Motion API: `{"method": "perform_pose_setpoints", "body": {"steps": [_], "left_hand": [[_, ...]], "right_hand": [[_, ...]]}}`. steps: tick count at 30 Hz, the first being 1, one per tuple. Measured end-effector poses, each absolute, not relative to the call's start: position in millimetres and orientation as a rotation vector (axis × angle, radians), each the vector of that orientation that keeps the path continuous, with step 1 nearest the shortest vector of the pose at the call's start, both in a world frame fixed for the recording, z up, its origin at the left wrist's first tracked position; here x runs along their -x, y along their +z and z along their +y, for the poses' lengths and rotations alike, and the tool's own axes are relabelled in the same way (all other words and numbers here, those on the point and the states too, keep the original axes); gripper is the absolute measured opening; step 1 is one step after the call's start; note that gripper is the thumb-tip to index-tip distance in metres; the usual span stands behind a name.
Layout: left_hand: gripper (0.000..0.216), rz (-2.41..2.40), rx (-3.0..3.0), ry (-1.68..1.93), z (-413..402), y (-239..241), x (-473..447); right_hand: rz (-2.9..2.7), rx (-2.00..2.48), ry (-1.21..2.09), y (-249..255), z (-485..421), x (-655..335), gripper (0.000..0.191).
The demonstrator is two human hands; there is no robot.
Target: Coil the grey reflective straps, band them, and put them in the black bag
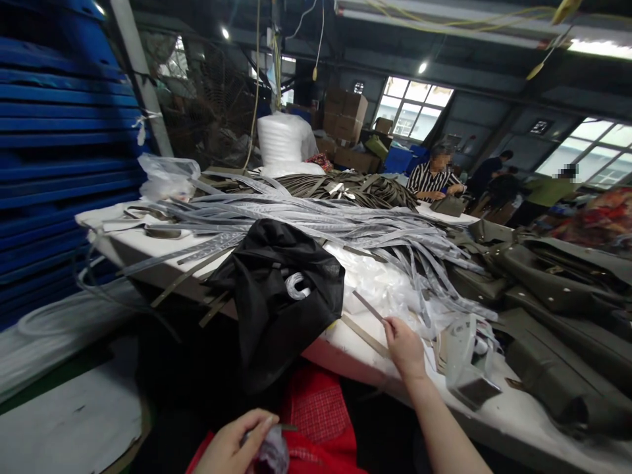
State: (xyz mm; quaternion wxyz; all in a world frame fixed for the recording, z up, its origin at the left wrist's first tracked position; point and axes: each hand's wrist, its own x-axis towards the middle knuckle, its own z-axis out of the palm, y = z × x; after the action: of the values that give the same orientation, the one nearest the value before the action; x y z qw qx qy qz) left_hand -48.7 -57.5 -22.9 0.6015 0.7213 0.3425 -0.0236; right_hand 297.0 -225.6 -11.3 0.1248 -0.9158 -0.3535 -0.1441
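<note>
My right hand [405, 347] is closed in a pinch on one end of a thin, flat grey-brown strip [368, 305], held over the table's near edge. Below it, an olive strap [364, 334] lies on the tabletop. Low in the view, above a red checked garment, my left hand [239, 442] is closed around crumpled clear plastic film [274, 451]. A short greenish strip end [287, 427] sticks out beside its thumb. Just left of my right hand, a black cloth bag [276, 296] drapes over the edge, with a white coil [297, 287] on it.
Plastic-wrapped grey straps [316, 220] sprawl across the white table [523, 421], with olive straps [365, 187] behind. Olive bags [557, 355] are piled right, near a clear plastic holder [464, 359]. Blue pallets [64, 145] are stacked left. A person in stripes [429, 179] sits across.
</note>
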Motion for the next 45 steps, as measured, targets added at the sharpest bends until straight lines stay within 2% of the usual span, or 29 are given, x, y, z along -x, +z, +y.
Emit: {"method": "perform_pose_setpoints", "body": {"steps": [4, 9, 22, 45], "left_hand": [[0.057, 0.816, -1.668, -0.024, -61.8, -12.9, 47.3], [0.054, 0.793, -1.662, -0.018, -60.2, -11.2, 48.3], [0.051, 0.798, -1.649, -0.03, -62.0, -8.0, 50.6], [0.051, 0.797, -1.656, -0.034, -62.0, -3.6, 50.1]], "right_hand": [[-1.221, 2.44, -0.561, -12.2, -232.6, -283.3, 0.022], [-1.455, 2.641, -0.446, -29.6, -234.5, -256.7, 0.021], [-1.402, 2.713, -0.083, -31.4, -231.4, -257.6, 0.024], [-1.469, 2.735, -0.023, -17.6, -227.7, -255.8, 0.027]]}}
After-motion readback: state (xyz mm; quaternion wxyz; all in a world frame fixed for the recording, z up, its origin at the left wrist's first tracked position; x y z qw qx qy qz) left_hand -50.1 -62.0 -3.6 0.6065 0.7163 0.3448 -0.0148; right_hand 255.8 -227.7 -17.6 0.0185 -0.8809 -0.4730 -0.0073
